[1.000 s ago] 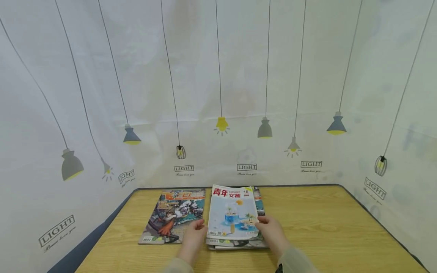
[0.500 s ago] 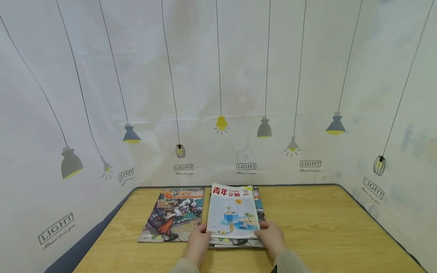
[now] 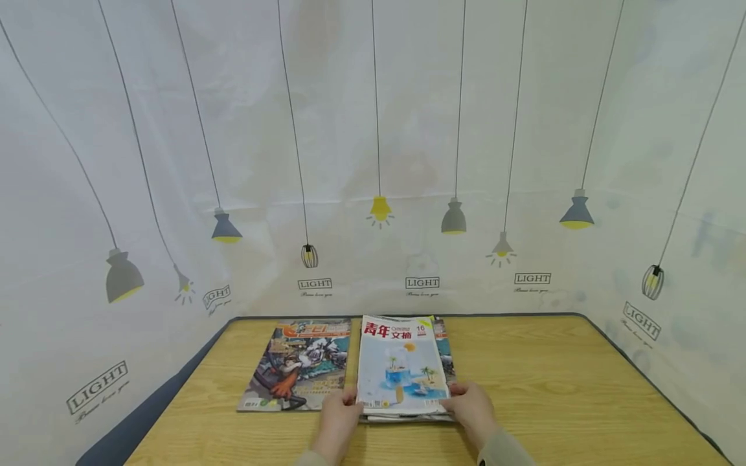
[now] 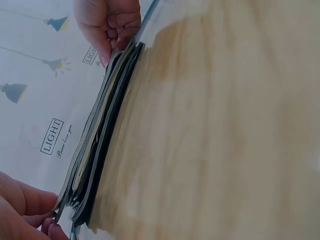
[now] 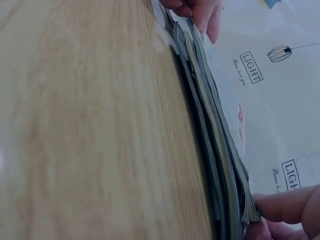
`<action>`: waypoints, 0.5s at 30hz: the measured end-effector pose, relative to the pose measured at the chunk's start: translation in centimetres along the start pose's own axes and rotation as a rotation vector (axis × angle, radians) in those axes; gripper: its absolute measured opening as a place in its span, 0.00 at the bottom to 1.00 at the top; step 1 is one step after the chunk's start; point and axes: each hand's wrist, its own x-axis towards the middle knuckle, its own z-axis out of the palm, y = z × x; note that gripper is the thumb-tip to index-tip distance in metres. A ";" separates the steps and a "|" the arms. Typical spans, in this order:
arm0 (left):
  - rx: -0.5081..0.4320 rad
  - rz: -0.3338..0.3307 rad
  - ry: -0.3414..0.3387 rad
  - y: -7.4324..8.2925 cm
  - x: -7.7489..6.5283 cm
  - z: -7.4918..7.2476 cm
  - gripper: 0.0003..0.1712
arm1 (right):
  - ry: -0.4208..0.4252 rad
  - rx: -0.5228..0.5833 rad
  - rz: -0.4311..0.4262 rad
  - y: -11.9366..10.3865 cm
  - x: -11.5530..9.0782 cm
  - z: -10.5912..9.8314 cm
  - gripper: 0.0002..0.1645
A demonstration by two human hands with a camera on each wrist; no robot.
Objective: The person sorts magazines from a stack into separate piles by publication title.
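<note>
A magazine with a pale blue island cover (image 3: 402,372) tops a small stack in the middle of the head view. Part of a colourful magazine (image 3: 446,356) shows beneath it on the right. At the near left corner, my left hand (image 3: 338,417) pinches the top magazine between thumb and fingers. My right hand (image 3: 473,411) pinches its near right corner. Both wrist views show the stack's page edges (image 5: 215,135), with slight gaps between layers. My right thumb lies on the upper face, fingers tucked at the edge below.
Left of the stack, a comic-style magazine (image 3: 303,366) lies flat on the wooden table (image 3: 542,375). A white sheet printed with hanging lamps (image 3: 402,129) encloses the table's back and sides.
The top magazine has slid a little toward me, covering the barcode strip of the magazine below. Both hands have moved slightly with it; the left came in to the near left corner.
</note>
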 end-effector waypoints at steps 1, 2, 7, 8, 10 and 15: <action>-0.001 0.011 -0.008 -0.1 -0.2 0.0 0.19 | 0.002 0.005 -0.002 0.1 -0.1 -0.1 0.23; -0.013 0.011 -0.017 -0.1 -0.4 -0.1 0.19 | 0.003 0.006 -0.009 0.3 -0.3 -0.1 0.23; -0.016 0.013 -0.058 -0.7 -1.5 -0.3 0.22 | 0.000 0.023 0.002 1.2 -1.0 -0.5 0.22; -0.002 0.020 -0.065 -0.8 -1.6 -0.4 0.22 | -0.004 0.027 0.009 1.4 -1.1 -0.5 0.22; 0.039 0.028 -0.070 -1.1 -1.9 -0.6 0.21 | -0.019 0.034 0.037 1.6 -1.4 -0.7 0.22; -0.007 -0.042 -0.109 -1.3 -2.5 -0.9 0.22 | -0.063 0.017 0.089 2.1 -1.6 -1.0 0.22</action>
